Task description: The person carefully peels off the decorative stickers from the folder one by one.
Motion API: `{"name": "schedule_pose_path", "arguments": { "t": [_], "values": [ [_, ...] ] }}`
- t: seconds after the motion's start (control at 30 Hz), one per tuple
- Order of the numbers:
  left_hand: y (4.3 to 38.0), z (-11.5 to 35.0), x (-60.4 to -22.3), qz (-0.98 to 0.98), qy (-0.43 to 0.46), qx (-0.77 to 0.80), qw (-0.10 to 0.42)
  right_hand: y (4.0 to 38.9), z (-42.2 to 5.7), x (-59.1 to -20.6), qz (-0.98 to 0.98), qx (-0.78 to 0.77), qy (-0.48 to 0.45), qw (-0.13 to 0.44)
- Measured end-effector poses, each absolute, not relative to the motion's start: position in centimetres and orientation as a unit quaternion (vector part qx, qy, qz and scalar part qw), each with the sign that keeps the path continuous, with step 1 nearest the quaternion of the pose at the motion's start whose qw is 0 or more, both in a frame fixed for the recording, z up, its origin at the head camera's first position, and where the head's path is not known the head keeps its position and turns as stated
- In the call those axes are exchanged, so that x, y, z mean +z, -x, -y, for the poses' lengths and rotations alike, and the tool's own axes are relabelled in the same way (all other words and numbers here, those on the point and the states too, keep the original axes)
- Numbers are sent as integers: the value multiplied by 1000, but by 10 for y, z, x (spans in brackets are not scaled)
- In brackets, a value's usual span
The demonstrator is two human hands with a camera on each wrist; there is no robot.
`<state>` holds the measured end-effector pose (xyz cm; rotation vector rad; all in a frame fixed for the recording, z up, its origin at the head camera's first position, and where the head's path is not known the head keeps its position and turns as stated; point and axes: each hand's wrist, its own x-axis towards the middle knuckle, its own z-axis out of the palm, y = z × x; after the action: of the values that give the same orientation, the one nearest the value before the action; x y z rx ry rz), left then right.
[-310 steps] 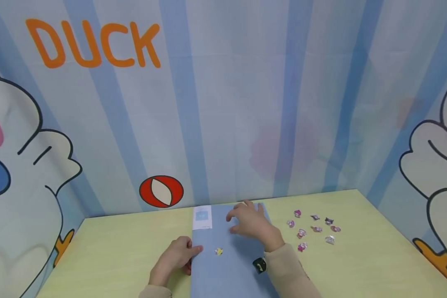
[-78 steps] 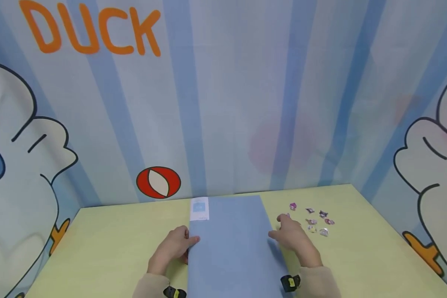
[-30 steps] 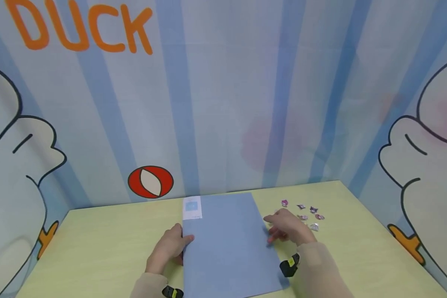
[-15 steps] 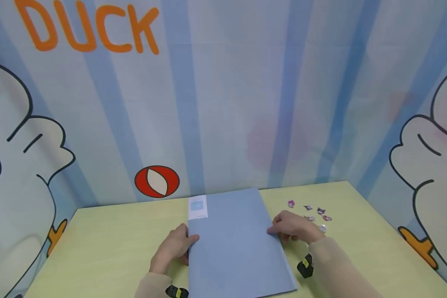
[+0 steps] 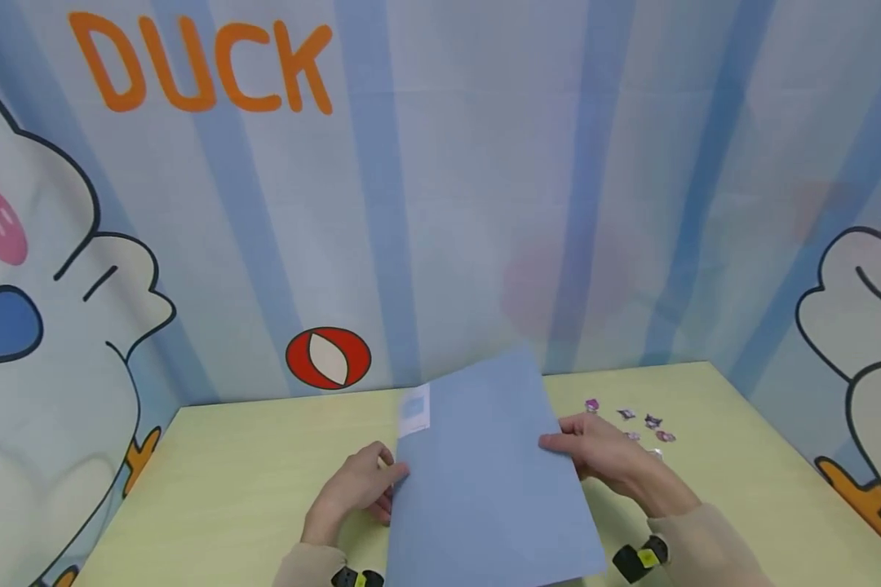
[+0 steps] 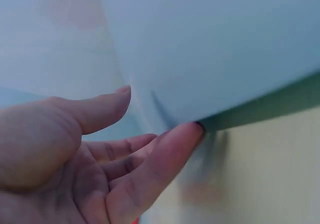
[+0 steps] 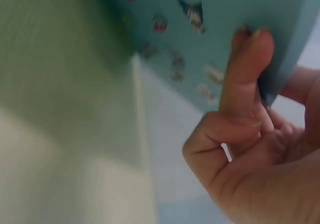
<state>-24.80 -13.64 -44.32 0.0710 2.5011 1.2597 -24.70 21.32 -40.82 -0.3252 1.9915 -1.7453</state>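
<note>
Between both hands, tilted up on its right side above the pale yellow table (image 5: 250,477): a flat, light-blue, rectangular folder (image 5: 484,481), of card or plastic, impossible to tell which, with a small white label (image 5: 414,425) at the far left corner. Pinched at the right edge by the right hand (image 5: 605,452), with thumb on the upper face and fingers underneath. Held much less firmly on the other side: at the left edge only a touch from the left hand (image 5: 360,489), with thumb and fingers spread apart in the left wrist view and one fingertip apparently against the edge. Hence the first danger, probably: a slip or a turn of the folder, because of almost one-sided support. Could also bend or crease near the right-hand pinch, if lifted further without help from the left. Visible on the raised underside: small coloured figures (image 7: 194,15), printed or stuck on, not possible to say. If only lightly stuck, could rub loose under the fingertips. Just beyond the right hand, partly hidden by it: small, flat, shiny purple-pink pieces (image 5: 653,422) on the table, easy to scatter with a low sweep of the beige fabric sleeve (image 5: 705,546) or with a falling folder edge.
</note>
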Motion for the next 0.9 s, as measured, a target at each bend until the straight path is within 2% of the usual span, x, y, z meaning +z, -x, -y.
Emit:
{"name": "schedule_pose_path", "arguments": {
  "t": [0.23,0.4,0.6,0.7,0.9],
  "values": [
    [239,114,-409,-884,-122,434,125,227,-197,-362,-759,-617,137,157],
    [235,88,-370,-897,-189,390,82,217,-185,-336,-751,-631,139,135],
    [227,63,-327,-905,-209,367,41,203,-170,-307,-752,-632,152,112],
    [225,54,-310,-906,-215,361,48,194,-162,-293,-762,-619,172,90],
    [216,46,-278,-877,-212,412,129,179,-149,-269,-791,-574,210,42]
  ]
}}
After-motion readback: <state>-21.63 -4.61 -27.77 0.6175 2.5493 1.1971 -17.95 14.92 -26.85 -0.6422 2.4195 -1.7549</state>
